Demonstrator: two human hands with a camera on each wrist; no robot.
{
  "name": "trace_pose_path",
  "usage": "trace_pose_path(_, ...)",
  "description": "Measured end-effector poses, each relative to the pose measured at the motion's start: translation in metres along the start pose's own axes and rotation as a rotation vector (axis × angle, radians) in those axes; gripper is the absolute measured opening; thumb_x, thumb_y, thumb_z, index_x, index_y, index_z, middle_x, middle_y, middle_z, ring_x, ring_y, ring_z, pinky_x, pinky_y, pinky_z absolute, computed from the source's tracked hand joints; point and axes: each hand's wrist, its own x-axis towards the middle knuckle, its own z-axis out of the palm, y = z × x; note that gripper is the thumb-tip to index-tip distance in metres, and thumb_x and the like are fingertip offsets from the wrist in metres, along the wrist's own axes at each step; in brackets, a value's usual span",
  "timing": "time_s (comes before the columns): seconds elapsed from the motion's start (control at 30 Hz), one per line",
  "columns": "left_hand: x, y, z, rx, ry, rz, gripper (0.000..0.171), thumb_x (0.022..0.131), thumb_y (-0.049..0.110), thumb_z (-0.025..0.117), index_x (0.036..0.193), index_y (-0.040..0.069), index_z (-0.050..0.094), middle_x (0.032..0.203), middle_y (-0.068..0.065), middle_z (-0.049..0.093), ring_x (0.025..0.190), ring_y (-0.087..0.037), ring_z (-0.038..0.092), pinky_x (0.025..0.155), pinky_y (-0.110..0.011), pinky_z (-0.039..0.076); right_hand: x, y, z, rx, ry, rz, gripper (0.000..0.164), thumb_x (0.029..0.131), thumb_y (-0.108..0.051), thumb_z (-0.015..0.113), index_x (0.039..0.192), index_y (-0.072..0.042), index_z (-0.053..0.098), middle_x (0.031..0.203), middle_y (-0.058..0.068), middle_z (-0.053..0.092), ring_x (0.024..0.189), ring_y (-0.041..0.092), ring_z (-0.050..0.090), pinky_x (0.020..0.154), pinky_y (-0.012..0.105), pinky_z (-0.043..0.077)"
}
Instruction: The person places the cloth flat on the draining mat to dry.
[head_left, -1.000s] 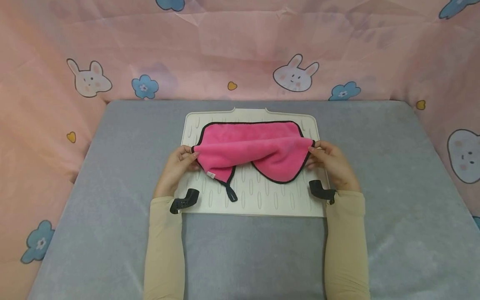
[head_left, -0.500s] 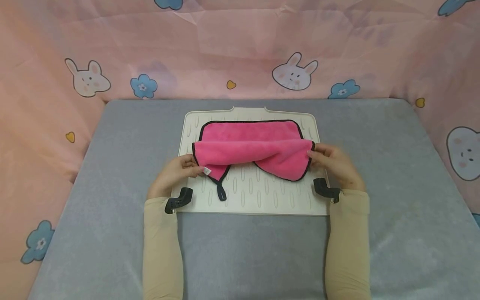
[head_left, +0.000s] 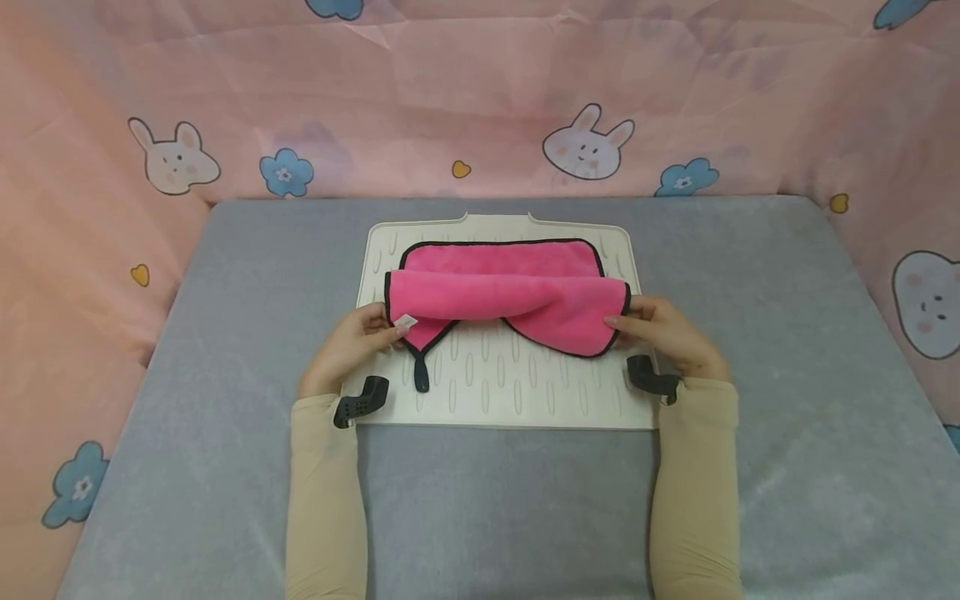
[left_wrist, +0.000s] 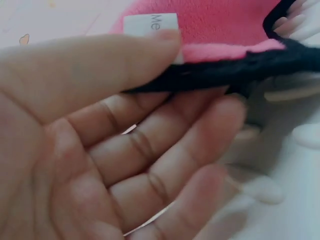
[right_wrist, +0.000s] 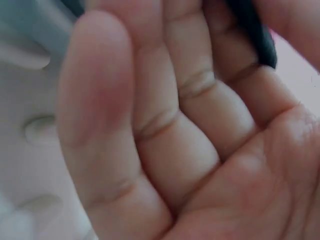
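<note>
A pink towel (head_left: pixel 495 296) with black edging lies partly folded over a cream ribbed mat (head_left: pixel 517 400). Its near part is lifted in a fold that hangs toward the front. My left hand (head_left: pixel 352 346) pinches the left edge between thumb and fingers, the thumb on a small white label (left_wrist: pixel 142 25). Below that hand's grip dangles a black hanging loop (head_left: pixel 422 373). At the opposite edge my right hand (head_left: pixel 671 333) pinches the towel, thumb on top. In the right wrist view, the black edging (right_wrist: pixel 255 35) runs between thumb and fingers.
The mat lies on a grey cloth-covered table (head_left: pixel 510 508). A pink curtain (head_left: pixel 405 92) printed with rabbits and flowers stands behind and at both sides. Each wrist carries a black camera mount, one on the left (head_left: pixel 362 402) and one on the right (head_left: pixel 652 379).
The left hand has slid down the towel's left edge to the label and spread slightly outward. The fold now stretches straighter, and the hanging loop has swung left. The right thumb sits a little lower.
</note>
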Motion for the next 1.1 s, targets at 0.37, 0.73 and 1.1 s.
trace_pose_path(0.37, -0.0041, 0.0016, -0.0069, -0.107, 0.051, -0.025, 0.015, 0.092, 0.007, 0.061, 0.09, -0.004, 0.051, 0.069, -0.007, 0.062, 0.06, -0.016, 0.06, 0.057, -0.025, 0.045, -0.0024, -0.0042, -0.0025, 0.038, 0.042, -0.024, 0.019, 0.097, -0.018, 0.054, 0.1, 0.0, 0.056, 0.071, 0.001, 0.061, 0.061, 0.014, 0.061, 0.064, 0.027, 0.052)
trace_pose_path(0.73, -0.0052, 0.0031, -0.0082, -0.034, -0.004, -0.126, 0.022, 0.097, 0.016, 0.055, 0.089, 0.001, 0.041, 0.08, -0.016, 0.068, 0.07, -0.019, 0.069, 0.056, -0.026, 0.048, -0.0032, -0.0038, -0.0022, 0.068, 0.032, -0.029, 0.017, 0.097, -0.017, 0.054, 0.103, -0.001, 0.056, 0.071, 0.001, 0.062, 0.059, 0.014, 0.061, 0.063, 0.027, 0.053)
trace_pose_path(1.1, -0.0061, 0.0013, -0.0075, 0.009, -0.062, -0.129, 0.014, 0.087, 0.0, 0.064, 0.093, -0.008, 0.055, 0.083, -0.015, 0.067, 0.071, -0.012, 0.065, 0.067, -0.022, 0.051, -0.0034, -0.0058, -0.0012, 0.062, 0.03, -0.019, 0.022, 0.097, -0.018, 0.053, 0.105, 0.003, 0.054, 0.074, 0.0, 0.062, 0.06, 0.014, 0.061, 0.063, 0.027, 0.053)
